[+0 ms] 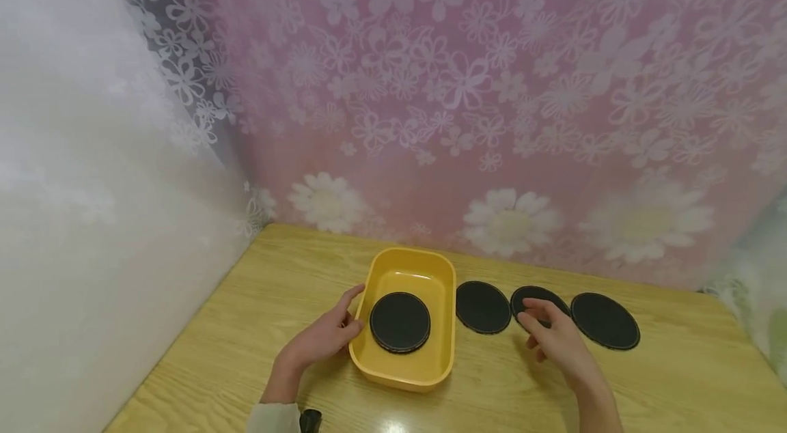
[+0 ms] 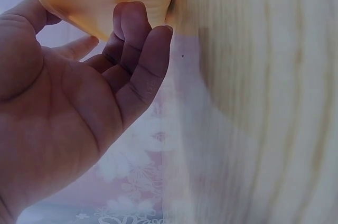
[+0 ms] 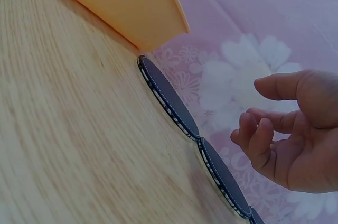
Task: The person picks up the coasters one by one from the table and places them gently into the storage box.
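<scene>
A yellow rectangular tub [image 1: 447, 351] stands on the wooden table with a round black coaster [image 1: 399, 321] lying flat inside it. My left hand [image 1: 326, 335] holds the tub's left side, thumb and index finger at the rim; in the left wrist view its other fingers [image 2: 138, 68] bend near the outer wall. To the right of the tub lie three more round black coasters in a row: a near one [image 1: 483, 307], a middle one [image 1: 522, 295] and a far one [image 1: 605, 321]. Over the middle coaster hovers my right hand [image 1: 553, 337], fingers loosely bent, holding nothing and partly hiding that coaster.
The light wooden table [image 1: 246, 324] meets a pink floral curtain [image 1: 418, 166] along its back edge. A pale curtain [image 1: 123, 214] hangs at the left. A small black object [image 1: 310, 420] shows beside my left sleeve [image 1: 273, 418].
</scene>
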`<state>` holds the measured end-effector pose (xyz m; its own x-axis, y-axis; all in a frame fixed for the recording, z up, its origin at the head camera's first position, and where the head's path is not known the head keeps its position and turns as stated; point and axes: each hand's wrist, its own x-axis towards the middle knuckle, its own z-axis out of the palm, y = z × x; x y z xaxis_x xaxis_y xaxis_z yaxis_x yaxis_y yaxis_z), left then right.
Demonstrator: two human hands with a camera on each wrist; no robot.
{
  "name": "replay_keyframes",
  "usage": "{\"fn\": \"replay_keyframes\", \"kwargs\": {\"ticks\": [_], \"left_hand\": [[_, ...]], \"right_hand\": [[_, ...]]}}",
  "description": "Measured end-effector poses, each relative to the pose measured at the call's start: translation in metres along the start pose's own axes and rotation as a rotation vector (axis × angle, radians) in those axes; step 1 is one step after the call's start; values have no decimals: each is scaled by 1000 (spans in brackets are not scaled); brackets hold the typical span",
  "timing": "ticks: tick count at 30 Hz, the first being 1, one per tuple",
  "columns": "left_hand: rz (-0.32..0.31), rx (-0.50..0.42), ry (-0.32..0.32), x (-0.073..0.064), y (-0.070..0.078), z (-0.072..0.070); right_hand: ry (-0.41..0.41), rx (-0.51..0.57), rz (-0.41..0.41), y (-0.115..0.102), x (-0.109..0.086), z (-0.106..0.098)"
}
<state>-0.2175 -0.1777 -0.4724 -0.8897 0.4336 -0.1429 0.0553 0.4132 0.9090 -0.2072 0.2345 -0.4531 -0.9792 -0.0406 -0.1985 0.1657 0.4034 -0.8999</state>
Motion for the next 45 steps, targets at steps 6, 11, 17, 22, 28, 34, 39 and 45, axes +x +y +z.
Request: {"fn": "replay_keyframes", "kwargs": {"ticks": [6,11,17,22,28,34,39,45], "left_hand": [[0,9,-11,-2,1,3],[5,27,-16,-2,4,6],[11,50,37,-2,10,3],[10,50,40,1,10,5],[4,39,47,-1,10,7],[10,47,44,-3,12,8],[11,51,43,-2,11,8],[13,68,44,-3,9,5]], "right_hand": [[-3,-1,2,1,-4,-1],[9,12,3,2,-5,-1],[6,23,-75,-10,2,13],[-4,-99,-124,-14,21,16],[10,-249,-139,-11,46,29],[66,-436,-170,-7,57,35],[55,-529,-160,-6,64,37],[48,-572,-143,-6,66,40]]}}
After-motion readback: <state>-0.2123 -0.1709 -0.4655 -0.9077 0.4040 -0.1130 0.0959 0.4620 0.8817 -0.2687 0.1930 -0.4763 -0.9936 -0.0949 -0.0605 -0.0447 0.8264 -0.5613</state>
